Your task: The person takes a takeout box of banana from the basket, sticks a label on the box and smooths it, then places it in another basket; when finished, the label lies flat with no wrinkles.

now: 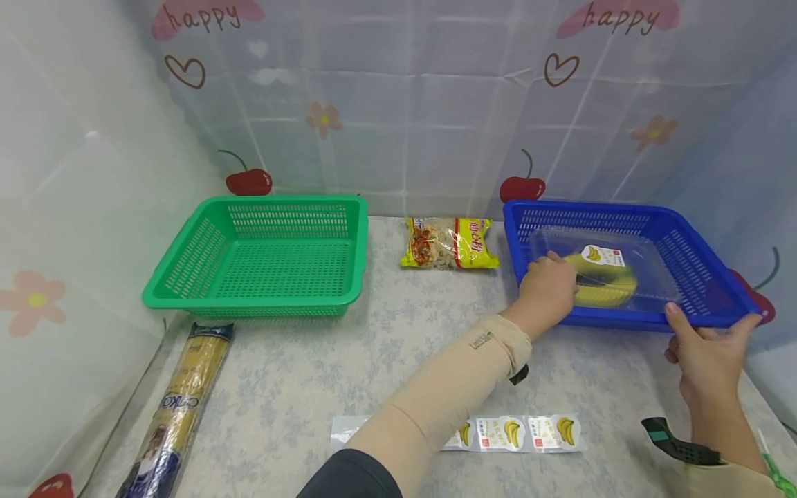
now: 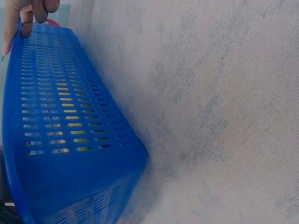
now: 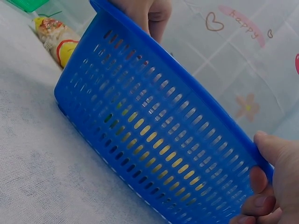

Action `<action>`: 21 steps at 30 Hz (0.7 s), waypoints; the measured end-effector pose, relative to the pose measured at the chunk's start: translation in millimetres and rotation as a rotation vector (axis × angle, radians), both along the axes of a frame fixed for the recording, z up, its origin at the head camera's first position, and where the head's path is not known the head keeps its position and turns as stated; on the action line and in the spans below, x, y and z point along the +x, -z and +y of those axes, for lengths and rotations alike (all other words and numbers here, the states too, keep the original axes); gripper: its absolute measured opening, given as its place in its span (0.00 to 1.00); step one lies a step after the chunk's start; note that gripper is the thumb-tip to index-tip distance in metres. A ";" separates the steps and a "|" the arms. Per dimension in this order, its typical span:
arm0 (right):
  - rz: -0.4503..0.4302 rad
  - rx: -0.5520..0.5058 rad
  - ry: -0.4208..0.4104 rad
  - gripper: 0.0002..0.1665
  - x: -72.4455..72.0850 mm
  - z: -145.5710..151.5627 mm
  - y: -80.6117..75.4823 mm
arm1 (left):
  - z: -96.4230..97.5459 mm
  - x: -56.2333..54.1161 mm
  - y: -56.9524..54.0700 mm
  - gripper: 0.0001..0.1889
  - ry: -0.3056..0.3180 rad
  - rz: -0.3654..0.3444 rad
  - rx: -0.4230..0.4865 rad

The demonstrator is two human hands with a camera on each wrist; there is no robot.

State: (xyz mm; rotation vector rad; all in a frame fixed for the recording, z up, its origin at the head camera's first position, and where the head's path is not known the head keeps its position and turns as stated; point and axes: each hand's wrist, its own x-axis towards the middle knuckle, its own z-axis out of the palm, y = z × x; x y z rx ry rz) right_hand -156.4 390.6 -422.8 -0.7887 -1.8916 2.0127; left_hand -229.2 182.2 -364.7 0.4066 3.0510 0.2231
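Inside the blue basket [image 1: 716, 287] lies a clear plastic box [image 1: 644, 266] with yellow bananas [image 1: 600, 294] and a white banana label on its lid. My left hand [image 1: 548, 287] reaches over the basket's front rim and grips the box's near left side; its fingertips are partly hidden. With my right hand [image 1: 706, 360] I hold the basket's front rim near the right corner, thumb on top and fingers curled below. In the right wrist view the right hand [image 3: 275, 182] pinches the rim, and yellow shows through the basket's slots.
A green basket [image 1: 255, 304] stands at the left. Beside the blue basket lies a yellow food packet [image 1: 448, 243]. A long pasta packet [image 1: 180, 408] rests at the left edge. Under my left forearm is a strip of banana stickers [image 1: 523, 434]. Green-handled scissors [image 1: 778, 477] show at lower right.
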 end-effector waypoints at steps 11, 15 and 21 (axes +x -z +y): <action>-0.061 0.130 -0.024 0.65 3.6 -1.2 -0.8 | -29.5 20.5 -10.9 0.35 0.169 0.146 0.004; -0.154 0.353 0.027 0.56 8.0 -6.7 -5.6 | -53.5 37.1 -17.4 0.32 0.207 0.200 0.124; -0.145 0.724 0.044 0.38 14.5 -38.1 -18.5 | -99.1 69.4 -23.4 0.31 0.262 0.314 0.213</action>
